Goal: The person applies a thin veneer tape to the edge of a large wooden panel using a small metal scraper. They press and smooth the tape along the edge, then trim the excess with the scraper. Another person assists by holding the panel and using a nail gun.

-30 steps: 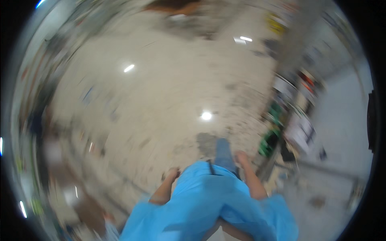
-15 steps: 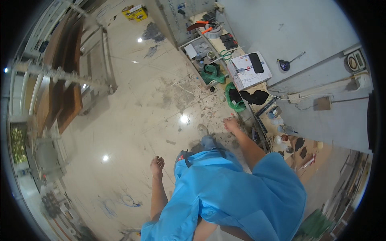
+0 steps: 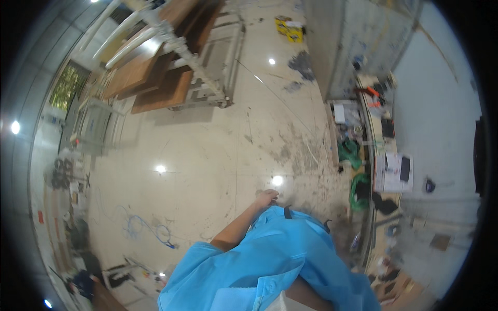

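My left hand is in front of my body, just above the hem of my blue shirt, over the pale tiled floor. Its fingers are loosely bent and partly apart, and I see nothing in them. No part of my right hand shows. To the right runs a cluttered workbench. On it lie a white box with a dark phone on top, a black cloth and a tape measure. Green plastic bags hang at its near side.
Brown wooden boards rest on a white metal rack at the far left. A blue hose lies coiled on the floor, left of me. A yellow box and a grey cloth are farther off. Tools and scraps line the left wall.
My view has turned and shifted, so the bench now stands farther right and the boards nearer the middle. My left hand has come in front of my waist. My right hand has left the picture.
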Motion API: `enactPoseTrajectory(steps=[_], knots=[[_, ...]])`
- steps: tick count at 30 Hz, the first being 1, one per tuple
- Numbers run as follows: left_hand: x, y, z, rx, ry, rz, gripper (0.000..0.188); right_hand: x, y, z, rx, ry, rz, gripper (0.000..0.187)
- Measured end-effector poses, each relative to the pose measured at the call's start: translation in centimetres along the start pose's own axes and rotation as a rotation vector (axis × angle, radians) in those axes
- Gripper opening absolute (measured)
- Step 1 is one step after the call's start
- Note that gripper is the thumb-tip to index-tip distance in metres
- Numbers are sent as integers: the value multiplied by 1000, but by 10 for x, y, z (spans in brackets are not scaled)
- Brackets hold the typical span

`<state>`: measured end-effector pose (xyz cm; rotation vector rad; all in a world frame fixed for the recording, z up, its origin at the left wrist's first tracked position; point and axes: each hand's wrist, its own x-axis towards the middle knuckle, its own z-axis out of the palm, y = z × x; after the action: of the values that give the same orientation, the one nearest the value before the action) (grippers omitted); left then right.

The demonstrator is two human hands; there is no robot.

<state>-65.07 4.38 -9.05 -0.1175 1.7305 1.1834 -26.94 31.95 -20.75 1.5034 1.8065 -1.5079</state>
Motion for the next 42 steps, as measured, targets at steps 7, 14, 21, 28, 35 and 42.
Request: enactPoseTrajectory(steps=[7,14,21,28,35,42], knots=[[-8,-63,-161,-461,391,-41,29,76,-100,64,-1082,-49,-844,28],[-84,-195,-285,-679,773,-365,24,138,-392,172,72,-215,-250,22],[-112,-239,-274,-1057,842,-404,26,113,-575,321,-183,-394,-365,21],[-74,-178,-265,-1045,804,-380,24,173,-625,428,-755,-656,-532,23],[-55,-102,-377,-284,999,-446,40,185,-743,542,-817,-682,-288,29],[-56,-118,-419,-1478,1018,-45,33,133,-888,686,-834,-712,-645,31]])
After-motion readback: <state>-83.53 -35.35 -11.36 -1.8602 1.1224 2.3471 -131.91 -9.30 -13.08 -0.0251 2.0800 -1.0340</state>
